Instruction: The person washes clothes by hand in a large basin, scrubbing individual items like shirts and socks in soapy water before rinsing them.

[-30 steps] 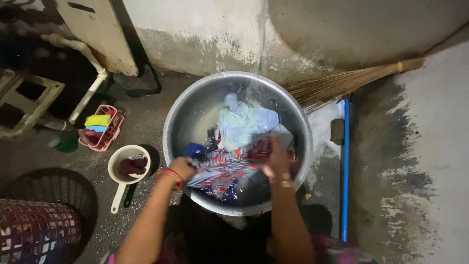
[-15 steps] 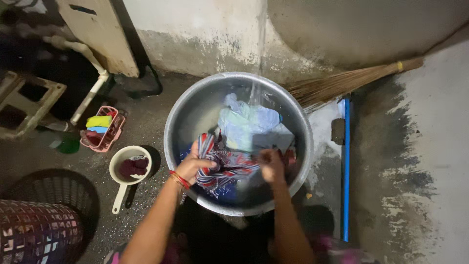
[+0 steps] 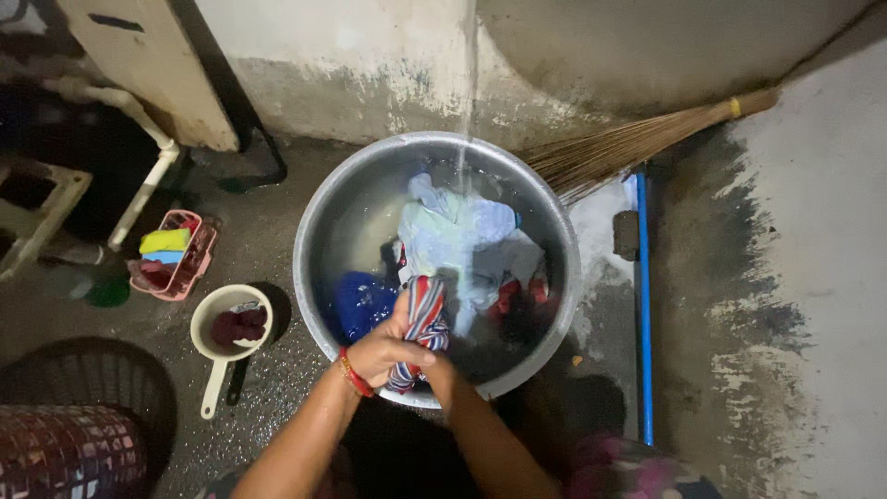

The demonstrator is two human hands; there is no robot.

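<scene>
A big round metal basin [image 3: 319, 231] sits on the wet floor, full of water and clothes, among them a pale blue garment [image 3: 453, 231] and a dark blue one [image 3: 362, 303]. A thin stream of water [image 3: 469, 83] falls into it from above. At the basin's near rim, my left hand [image 3: 383, 349], with a red bangle at the wrist, is closed around a bunched red, white and blue striped cloth [image 3: 425, 314]. My right hand [image 3: 442, 371] grips the same cloth just below and is partly hidden behind the left.
A white scoop with dark cloth inside [image 3: 231, 325] and a pink basket of brushes [image 3: 174, 255] lie left of the basin. A straw broom [image 3: 637, 143] leans at the back right beside a blue pipe [image 3: 643, 305]. A dark laundry basket [image 3: 88, 393] stands at the lower left.
The striped cloth was spread wide between both hands. They have since drawn together and gathered it into a tight bunch at the basin's near rim.
</scene>
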